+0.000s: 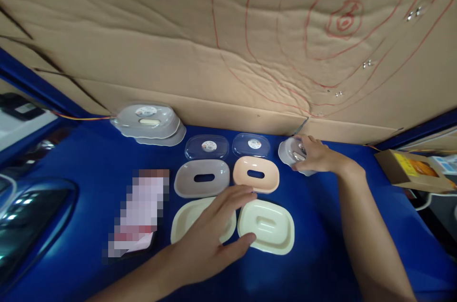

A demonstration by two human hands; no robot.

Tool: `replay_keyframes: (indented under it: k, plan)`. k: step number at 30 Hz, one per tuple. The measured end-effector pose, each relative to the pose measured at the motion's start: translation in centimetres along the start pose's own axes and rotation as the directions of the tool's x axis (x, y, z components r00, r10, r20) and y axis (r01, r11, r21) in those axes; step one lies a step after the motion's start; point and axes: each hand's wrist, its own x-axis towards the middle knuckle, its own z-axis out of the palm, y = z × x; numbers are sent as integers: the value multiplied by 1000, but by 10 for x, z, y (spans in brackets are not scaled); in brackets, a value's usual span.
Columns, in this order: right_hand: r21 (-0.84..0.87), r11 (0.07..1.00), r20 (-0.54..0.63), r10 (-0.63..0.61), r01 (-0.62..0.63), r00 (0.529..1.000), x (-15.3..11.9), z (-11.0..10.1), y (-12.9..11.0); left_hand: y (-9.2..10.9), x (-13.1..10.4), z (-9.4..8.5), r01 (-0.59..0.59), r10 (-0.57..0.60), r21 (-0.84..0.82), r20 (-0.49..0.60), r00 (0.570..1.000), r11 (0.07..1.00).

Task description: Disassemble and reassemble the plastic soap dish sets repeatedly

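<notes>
My right hand (pixel 316 153) is wrapped round a small clear-lidded box (pixel 291 152) at the back right, its fingers over the top and thumb at the front. Nothing is in my left hand (pixel 214 230), whose fingers spread above two cream oval trays, the left tray (pixel 178 226) partly hidden by it and the right tray (pixel 274 240) by its thumb. Behind them lie a grey oval piece with a slot (pixel 183 180) and a peach one (pixel 273 173). Farther back are two transparent lids with round stickers, the left lid (pixel 193 149) and the right lid (pixel 239 145).
Stacked clear-lidded boxes (pixel 160 123) stand at the back left. A pixelated phone-like object (pixel 139 211) lies left of the trays. Creased cardboard (pixel 160 45) with red lines walls the back of the blue table (pixel 314 254). At right is an open carton (pixel 396 171); a dark glossy screen (pixel 32 216) is left.
</notes>
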Motion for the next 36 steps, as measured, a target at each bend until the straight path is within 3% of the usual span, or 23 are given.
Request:
replay_keyframes:
  k: [2,4,8,11,14,16,18,20,22,25,28,31,36]
  plan:
    - [86,992,-2,-91,91,996,-20,-9,-11,0,-1,3,121,-132,-230,-31,991,966]
    - [222,937,-29,-271,270,962,-44,-15,-32,-2,0,8,162,-198,-447,-35,980,880]
    - [347,731,-35,-616,587,787,-83,-11,-92,-6,1,18,169,-192,-708,49,980,686]
    - [357,655,-59,-696,666,716,-91,-6,-118,-4,3,19,196,-221,-787,78,972,585]
    - [335,652,-50,-709,681,703,-83,-8,-111,-1,5,14,248,-322,-814,79,944,526]
    - [325,684,-60,-675,653,736,-70,-13,-91,-1,5,11,288,-384,-812,86,919,507]
    - [305,762,-118,-565,571,817,-54,-15,-68,-3,5,11,304,-389,-802,98,916,514]
    - [236,881,-143,-386,410,911,-35,-13,-46,-5,5,12,288,-350,-795,102,931,534]
    - [130,976,-63,-169,176,984,-17,-6,-30,-5,4,14,274,-329,-787,96,939,552]
    - [46,998,43,-35,33,998,4,9,-17,-2,3,15,294,-370,-766,79,926,571]
    - [64,995,47,-80,77,996,17,23,-15,-2,2,14,321,-410,-749,73,909,579]
    - [87,987,30,-139,136,990,26,32,-14,-6,1,14,311,-388,-738,73,919,599]
    - [114,975,-5,-193,192,981,28,29,-10,-5,2,14,327,-386,-742,100,917,585]
